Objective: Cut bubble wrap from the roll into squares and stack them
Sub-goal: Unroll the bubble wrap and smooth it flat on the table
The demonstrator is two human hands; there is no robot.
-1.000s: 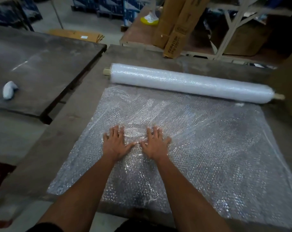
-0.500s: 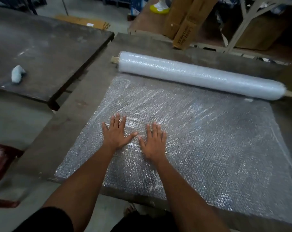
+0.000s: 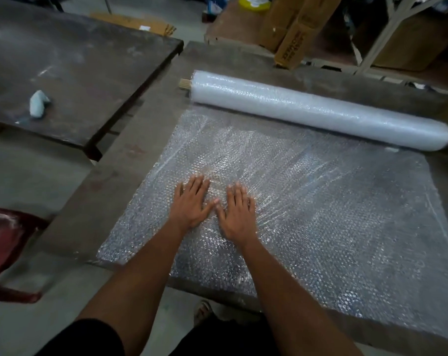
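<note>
A long white bubble wrap roll (image 3: 318,109) lies across the far side of a dark table (image 3: 130,160). An unrolled sheet of bubble wrap (image 3: 333,214) spreads from the roll to the table's near edge. My left hand (image 3: 191,204) and my right hand (image 3: 237,213) lie flat side by side on the sheet's left part, palms down, fingers straight, thumbs nearly touching. Both press the sheet onto the table and hold nothing.
A second dark table (image 3: 76,62) stands to the left across a gap, with a pale blue lump (image 3: 38,102) on it. A dark red chair (image 3: 5,240) stands at the lower left. Cardboard boxes (image 3: 297,34) and a white frame stand behind the table.
The camera has tilted and drifted, so the scene sits further right and lower. Both hands stay flat on the sheet, their thumbs a little closer together.
</note>
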